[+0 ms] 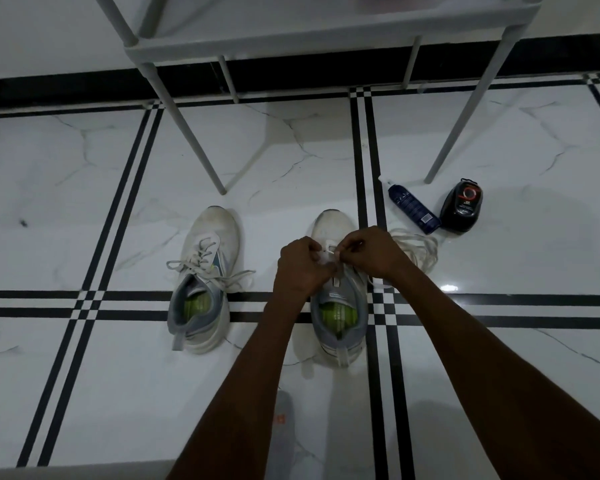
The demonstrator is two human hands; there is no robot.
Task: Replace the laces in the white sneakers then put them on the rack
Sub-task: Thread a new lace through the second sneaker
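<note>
Clearly the lacing step is in hand, seen from the head camera. Both hands meet over the right sneaker (338,299), near its toe eyelets: the left hand (300,265) and right hand (371,252) have fingers curled, each pinching a white lace (329,253) there. A loose lace (418,249) lies coiled just right of that shoe. The left sneaker (203,278) stands apart, laced but untied. Beyond, the rack (291,39) waits on the tiled floor (66,188). A bottle (413,209) and a polish sponge (462,206) lie far right. Next, probably, the lace end must be fed through an eyelet and pulled even.
</note>
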